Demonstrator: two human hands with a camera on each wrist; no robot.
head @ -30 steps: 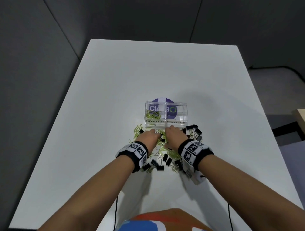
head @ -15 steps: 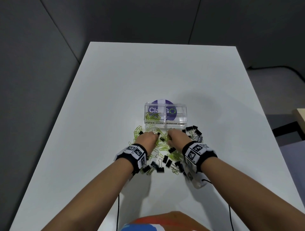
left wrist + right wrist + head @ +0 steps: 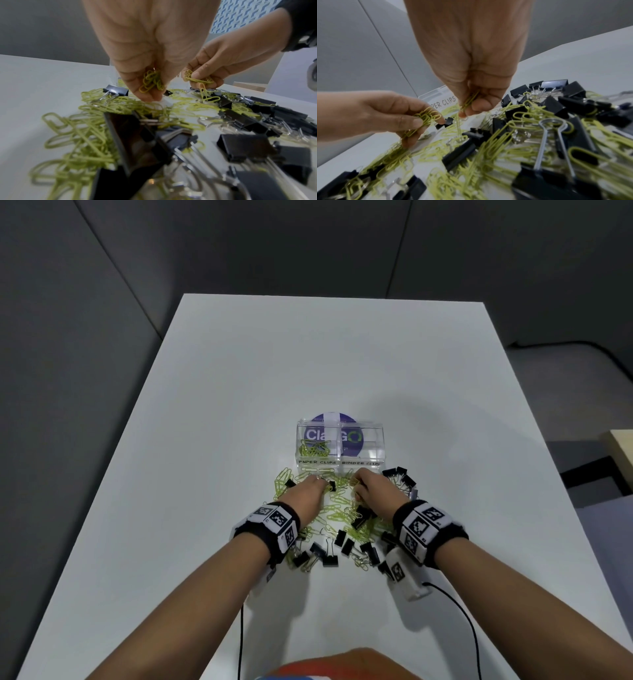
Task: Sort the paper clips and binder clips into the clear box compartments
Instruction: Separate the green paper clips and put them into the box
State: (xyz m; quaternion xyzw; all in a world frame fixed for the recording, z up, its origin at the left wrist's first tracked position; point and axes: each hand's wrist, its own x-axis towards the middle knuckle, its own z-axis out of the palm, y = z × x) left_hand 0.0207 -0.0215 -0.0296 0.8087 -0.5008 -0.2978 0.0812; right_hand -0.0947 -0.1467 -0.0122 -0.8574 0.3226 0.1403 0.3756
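1. The yellow-green paper clips (image 3: 337, 510) and black binder clips (image 3: 356, 517) are still lying mixed on the white bench (image 3: 205, 440), just before the clear box (image 3: 340, 445).
2. Some paper clips are already sitting in its left compartment.
3. The left hand (image 3: 147, 56) and right hand (image 3: 476, 67) are each pinching a bunch of paper clips, now drawn slightly apart.

Your clear box (image 3: 376, 440) stands upright on the table beyond the mixed heap, its two compartments labelled PAPER CLIPS and BINDER CLIPS. A few yellow-green paper clips (image 3: 313, 449) lie in the left compartment. More paper clips lie tangled with the black binder clips (image 3: 399, 477) just in front of the box, some bunched in your fingers.
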